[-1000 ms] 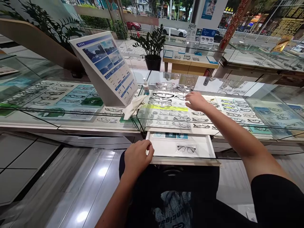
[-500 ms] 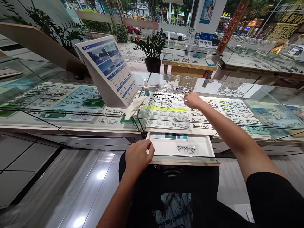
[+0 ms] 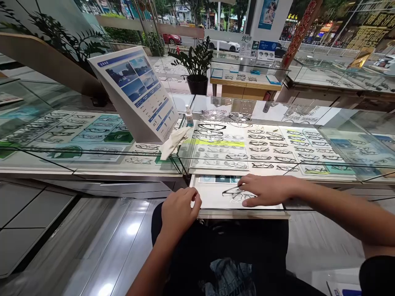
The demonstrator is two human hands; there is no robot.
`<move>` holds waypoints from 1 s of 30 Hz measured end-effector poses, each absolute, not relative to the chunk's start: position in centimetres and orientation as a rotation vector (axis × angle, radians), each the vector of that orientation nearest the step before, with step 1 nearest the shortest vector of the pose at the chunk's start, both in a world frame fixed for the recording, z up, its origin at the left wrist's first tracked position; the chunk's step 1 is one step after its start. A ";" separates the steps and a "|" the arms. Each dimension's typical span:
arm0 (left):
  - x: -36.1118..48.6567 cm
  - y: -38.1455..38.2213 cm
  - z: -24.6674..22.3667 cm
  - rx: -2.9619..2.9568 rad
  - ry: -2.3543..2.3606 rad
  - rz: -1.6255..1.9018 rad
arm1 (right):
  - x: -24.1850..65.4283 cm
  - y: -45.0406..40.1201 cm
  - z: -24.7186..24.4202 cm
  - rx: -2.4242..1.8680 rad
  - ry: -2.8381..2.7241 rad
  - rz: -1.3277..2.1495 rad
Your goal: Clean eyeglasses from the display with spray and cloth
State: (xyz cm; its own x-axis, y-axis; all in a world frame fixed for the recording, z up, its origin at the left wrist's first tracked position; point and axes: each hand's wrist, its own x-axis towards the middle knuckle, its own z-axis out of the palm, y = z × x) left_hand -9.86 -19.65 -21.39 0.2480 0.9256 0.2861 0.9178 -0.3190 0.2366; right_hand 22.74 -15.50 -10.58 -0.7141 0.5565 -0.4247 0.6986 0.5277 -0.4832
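My right hand is over the open white drawer, its fingers closed on a thin-framed pair of glasses. Just below these, a second pair of glasses lies in the drawer, partly covered by my hand. At the drawer's left front corner is my left hand, fingers curled with thumb near forefinger; whether anything is between them cannot be made out. Several black-framed glasses rest on the glass counter above the drawer.
A tilted display board, a white cloth and a small spray bottle stand or lie on the counter left of centre. Glass edges run along the showcase, above rows of frames. A potted plant is beyond.
My right hand has come from the counter top down to the drawer, bringing a pair of glasses. My left hand has stayed almost still.
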 end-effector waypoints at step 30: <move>-10.0 -19.7 -21.4 2.446 1.827 0.570 | 26.7 5.3 -30.9 1.767 2.504 -0.225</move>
State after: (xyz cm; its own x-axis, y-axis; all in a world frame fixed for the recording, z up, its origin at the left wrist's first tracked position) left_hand -9.99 -19.69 -21.42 0.2411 0.9328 0.2677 0.9196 -0.3077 0.2441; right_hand 26.71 5.29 -30.85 -0.3373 0.9309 -0.1403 0.9410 0.3290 -0.0799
